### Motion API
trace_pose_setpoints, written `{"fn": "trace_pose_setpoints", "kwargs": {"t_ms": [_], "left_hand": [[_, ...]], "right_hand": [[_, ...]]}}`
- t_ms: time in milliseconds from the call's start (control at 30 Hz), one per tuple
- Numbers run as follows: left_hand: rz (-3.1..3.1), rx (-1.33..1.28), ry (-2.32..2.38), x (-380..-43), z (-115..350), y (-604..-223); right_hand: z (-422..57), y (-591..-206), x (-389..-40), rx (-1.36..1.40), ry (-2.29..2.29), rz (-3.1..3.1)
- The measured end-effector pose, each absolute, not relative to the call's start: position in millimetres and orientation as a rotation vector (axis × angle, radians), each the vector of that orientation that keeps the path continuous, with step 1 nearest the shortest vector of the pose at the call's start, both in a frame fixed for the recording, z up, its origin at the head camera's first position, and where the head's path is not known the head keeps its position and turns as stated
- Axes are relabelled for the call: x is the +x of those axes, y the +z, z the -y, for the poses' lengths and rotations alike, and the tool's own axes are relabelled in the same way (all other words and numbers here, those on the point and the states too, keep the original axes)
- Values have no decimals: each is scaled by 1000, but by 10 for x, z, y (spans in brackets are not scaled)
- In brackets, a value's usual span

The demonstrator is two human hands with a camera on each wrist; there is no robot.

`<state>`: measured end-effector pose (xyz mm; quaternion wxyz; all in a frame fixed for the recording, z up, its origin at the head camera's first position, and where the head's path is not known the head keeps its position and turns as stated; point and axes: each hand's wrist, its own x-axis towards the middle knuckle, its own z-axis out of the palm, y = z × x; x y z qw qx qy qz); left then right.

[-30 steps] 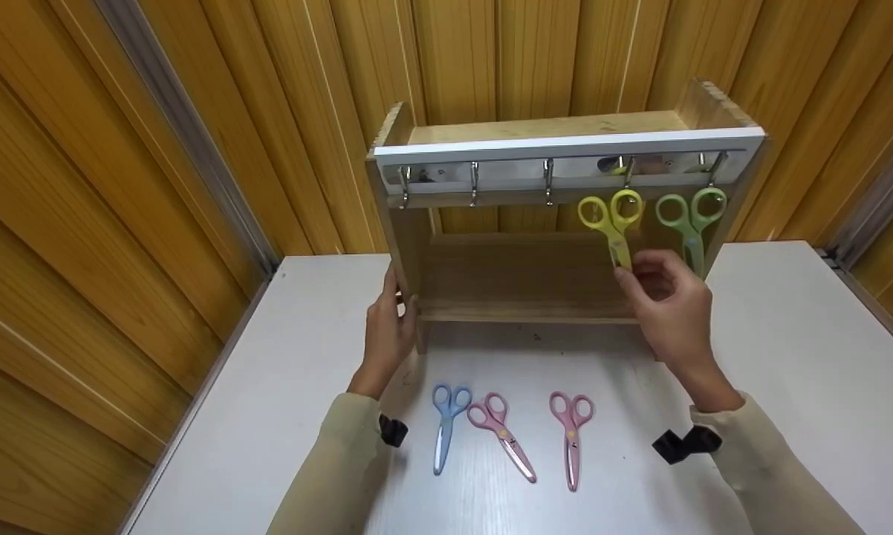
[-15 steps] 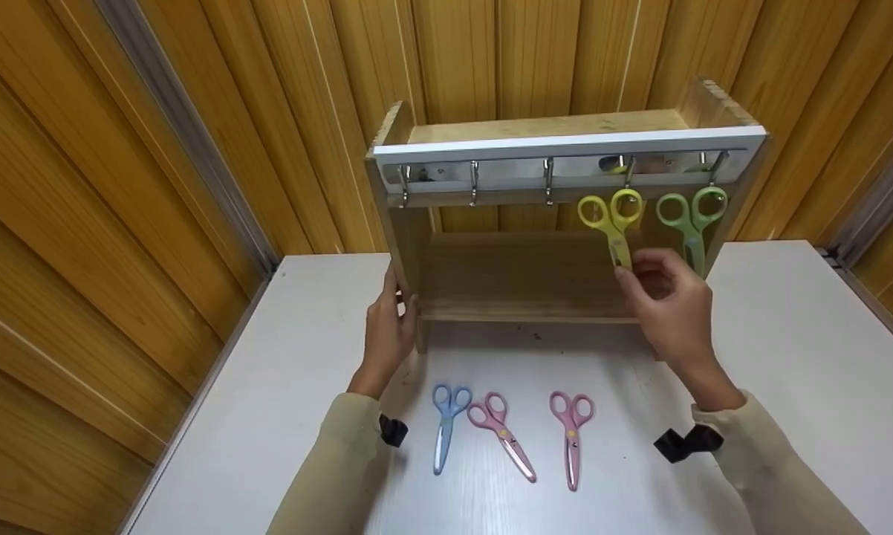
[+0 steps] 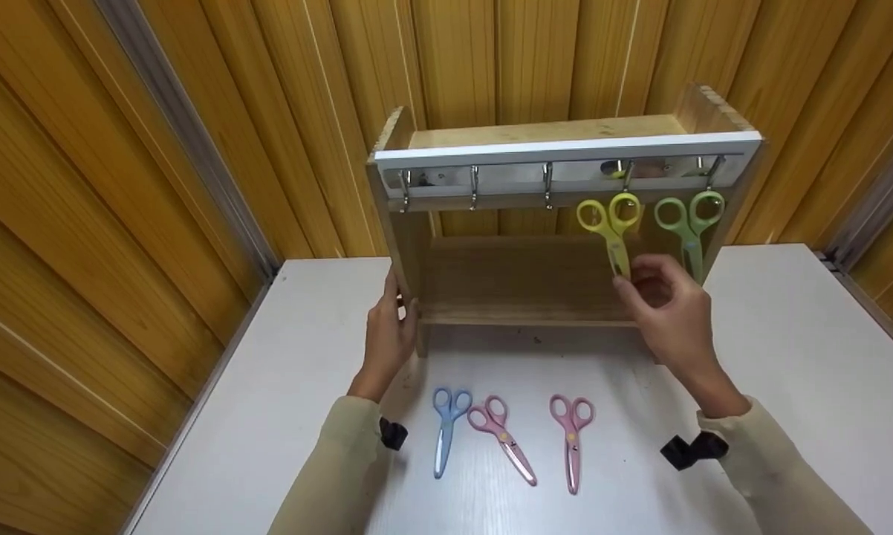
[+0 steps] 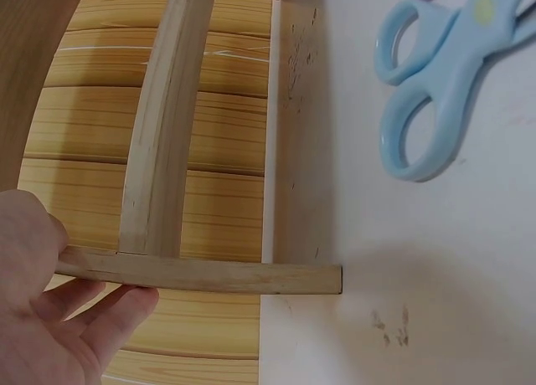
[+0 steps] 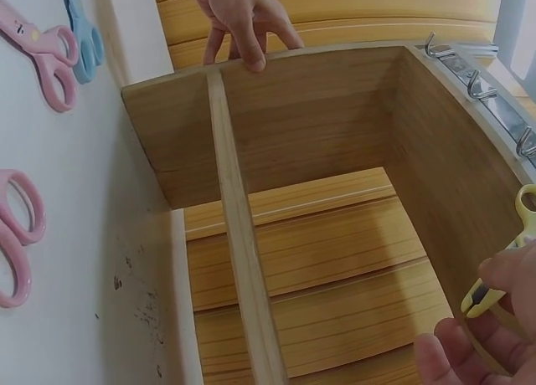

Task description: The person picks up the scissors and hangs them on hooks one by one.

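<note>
Seen from the head, the wooden rack (image 3: 409, 260) and everything around it sit slightly lower than half a second ago. The right hand (image 3: 673, 312) pinches the yellow scissors (image 3: 614, 239) marginally lower, and the black device (image 3: 706, 446) by its cuff (image 3: 732, 422) sits farther outward.

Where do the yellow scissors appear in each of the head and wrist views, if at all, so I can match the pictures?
Head: the yellow scissors hang right of centre, lower end pinched by the right hand.
Left wrist: not in it.
Right wrist: at the right edge, partly covered by that hand.
Shared landmark: the wooden rack, in all three.
</note>
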<state>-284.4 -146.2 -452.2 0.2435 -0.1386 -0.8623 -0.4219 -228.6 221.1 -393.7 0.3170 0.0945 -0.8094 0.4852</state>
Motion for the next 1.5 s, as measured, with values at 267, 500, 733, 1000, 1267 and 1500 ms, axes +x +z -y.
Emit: {"fn": "trace_pose_setpoints", "kwargs": {"t_ms": [267, 500, 733, 1000, 1267, 1500], "left_hand": [[2339, -399, -1127, -2833, 1456, -4527], [2322, -417, -1119, -2839, 1472, -4543], [2344, -410, -1117, -2880, 1488, -4539], [2337, -419, -1120, -2888, 1497, -4523], [2375, -371, -1133, -2880, 1492, -4503], [2351, -393, -1132, -2884, 1484, -4504]], "right_hand": [[-2286, -3979, -2174, 303, 1256, 2237], [-2314, -4080, -2080, 308, 1226, 2328], [-2303, -4181, -1991, 274, 1156, 2377], [-2238, -4325, -1914, 268, 1136, 2451], [-2120, -4488, -1800, 286, 1098, 2613], [-2084, -4619, -1723, 311, 1023, 2808]]}}
